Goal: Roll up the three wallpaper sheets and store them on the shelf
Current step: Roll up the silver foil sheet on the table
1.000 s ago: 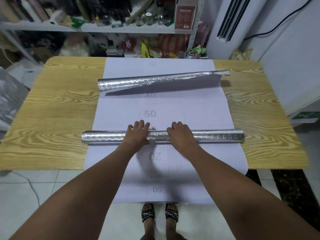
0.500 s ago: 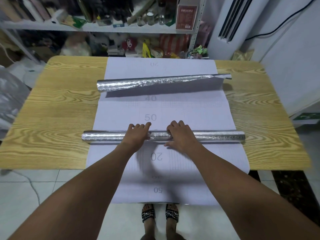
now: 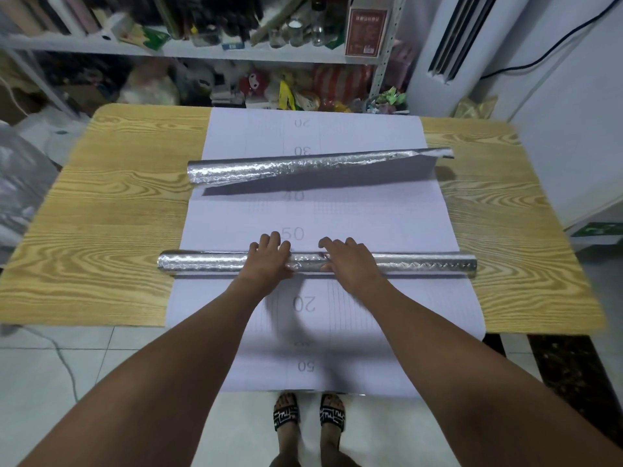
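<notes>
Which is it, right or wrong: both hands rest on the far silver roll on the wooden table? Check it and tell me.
Wrong in one respect. Both hands, the left hand and the right hand, rest on the near silver roll, not the far silver roll, which no hand touches. Both rolls do lie on the wooden table. The head view shows it.

A wood-grain desk with rounded far corners stands on a floor of pale glossy tiles, which give way to dark speckled tiles at the right. Just behind the desk, a white metal shelf is crammed with bottles, boxes and soft toys. To its right a tall white air conditioner stands by a plain white wall, across which a black cable runs. The light is soft and even.
</notes>
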